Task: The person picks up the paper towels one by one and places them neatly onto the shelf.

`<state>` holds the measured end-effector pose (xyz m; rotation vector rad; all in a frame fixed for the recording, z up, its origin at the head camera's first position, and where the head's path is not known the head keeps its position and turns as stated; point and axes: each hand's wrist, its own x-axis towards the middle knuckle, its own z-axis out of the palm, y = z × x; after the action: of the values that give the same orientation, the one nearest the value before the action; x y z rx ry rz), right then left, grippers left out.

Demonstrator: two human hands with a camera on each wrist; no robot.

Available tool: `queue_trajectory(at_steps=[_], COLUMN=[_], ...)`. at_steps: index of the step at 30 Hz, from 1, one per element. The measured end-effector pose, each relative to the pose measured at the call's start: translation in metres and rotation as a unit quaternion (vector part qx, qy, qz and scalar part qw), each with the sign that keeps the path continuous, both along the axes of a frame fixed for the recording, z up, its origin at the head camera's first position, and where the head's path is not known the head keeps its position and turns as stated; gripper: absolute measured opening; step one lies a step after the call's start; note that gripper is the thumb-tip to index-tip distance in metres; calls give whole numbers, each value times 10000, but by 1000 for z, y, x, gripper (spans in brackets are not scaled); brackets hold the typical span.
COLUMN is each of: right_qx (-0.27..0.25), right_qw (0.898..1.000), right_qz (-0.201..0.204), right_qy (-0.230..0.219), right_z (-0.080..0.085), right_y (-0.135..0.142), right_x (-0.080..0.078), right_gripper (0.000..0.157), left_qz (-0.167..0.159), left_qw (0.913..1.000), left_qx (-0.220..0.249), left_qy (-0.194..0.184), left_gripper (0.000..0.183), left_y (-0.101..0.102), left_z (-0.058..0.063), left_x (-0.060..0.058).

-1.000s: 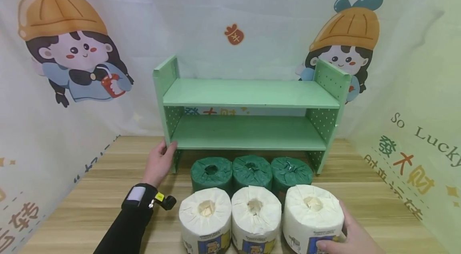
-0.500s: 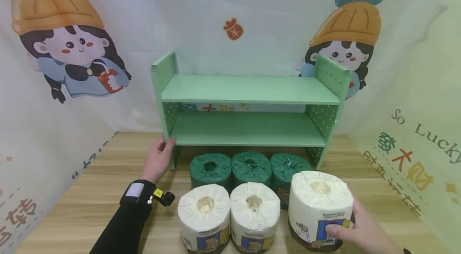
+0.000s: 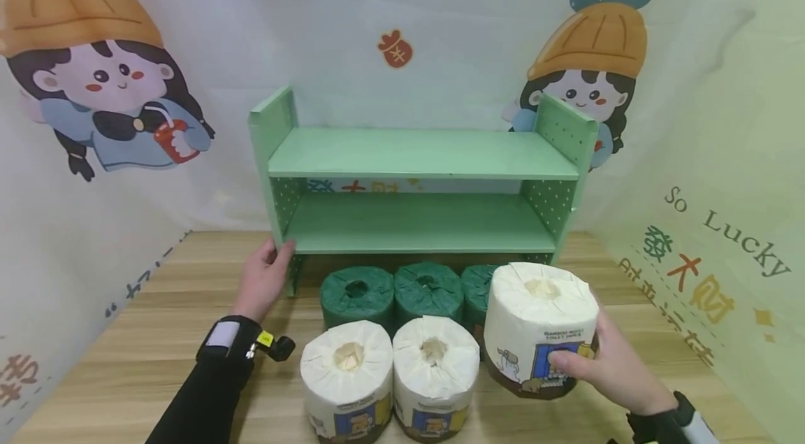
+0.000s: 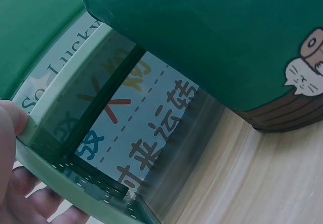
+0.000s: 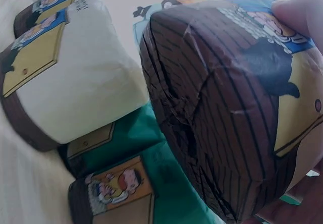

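My right hand [image 3: 619,367] grips a white paper-wrapped toilet roll [image 3: 528,318], thumb on its printed front. The roll hangs above the table, and its brown underside [image 5: 202,113] shows in the right wrist view. At the left, my left hand [image 3: 260,283] holds the left side panel of a green two-tier shelf [image 3: 415,224], thumb in front and fingers behind in the left wrist view. Two more white toilet rolls [image 3: 434,374] stand side by side near me. Behind them is a row of three green toilet rolls [image 3: 356,297]; the held roll partly hides the right one.
Wood-grain table [image 3: 157,332] lies under everything. A printed cloth backdrop [image 3: 339,31] closes off the back and both sides. The shelf stands near the back cloth, with the green rolls just in front of its lower opening.
My right hand has lifted the right white roll off the table and moved it forward, toward the shelf and over the right green roll. My left hand keeps its hold; the head view has shifted slightly.
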<state>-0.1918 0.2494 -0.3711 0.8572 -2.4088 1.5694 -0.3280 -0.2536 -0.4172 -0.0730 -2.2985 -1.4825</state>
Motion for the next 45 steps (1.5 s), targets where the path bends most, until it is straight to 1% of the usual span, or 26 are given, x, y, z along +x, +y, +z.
queue_trajectory(at_steps=[3, 6, 14, 17, 21, 27, 29, 31, 36, 39, 43, 45], right_qx=[-11, 6, 42, 5, -40, 220, 314, 321, 331, 379, 639, 776], right_qw=[10000, 9999, 10000, 9999, 9997, 9989, 9984, 9979, 9975, 9973, 9959, 9949], right_qz=[-44, -107, 17, 126, 184, -76, -152, -167, -155, -186, -306, -302], right_qy=[-5, -10, 53, 1, -177, -404, -455, -533, -604, -604, -569, -569], right_z=[8, 16, 32, 35, 39, 46, 50, 55, 51, 45, 48, 51], right_y=[-6, -15, -45, -57, -71, -92, -98, -104, -109, -111, -116, -120], right_x=[-7, -17, -53, -66, -84, -107, -111, -112, -127, -138, -144, -147], right_gripper=[90, 94, 90, 89, 84, 82, 82, 83, 91, 90, 87, 89], left_qz=[-17, -32, -2, -2, -65, -31, -2, 17, 34, 14, 14, 11], left_qw=[10000, 10000, 10000, 10000, 9999, 9999, 10000, 10000, 10000, 10000, 10000, 10000], left_qx=[19, 29, 36, 44, 97, 93, 86, 75, 35, 9, 5, 41], left_qy=[-38, -17, -40, -57, -54, -46, -39, -43, -15, 10, 11, 16], left_gripper=[50, 49, 50, 50, 51, 50, 50, 50, 49, 50, 49, 48], left_y=[1, 1, 0, 0, 0, 0, 0, 1, 2, 2, 1, 0], left_z=[1, 0, -1, -1, 0, -1, 0, 0, 1, 1, 1, 1], left_x=[1, 1, 0, 1, 1, 1, 1, 1, 3, 3, 2, 1])
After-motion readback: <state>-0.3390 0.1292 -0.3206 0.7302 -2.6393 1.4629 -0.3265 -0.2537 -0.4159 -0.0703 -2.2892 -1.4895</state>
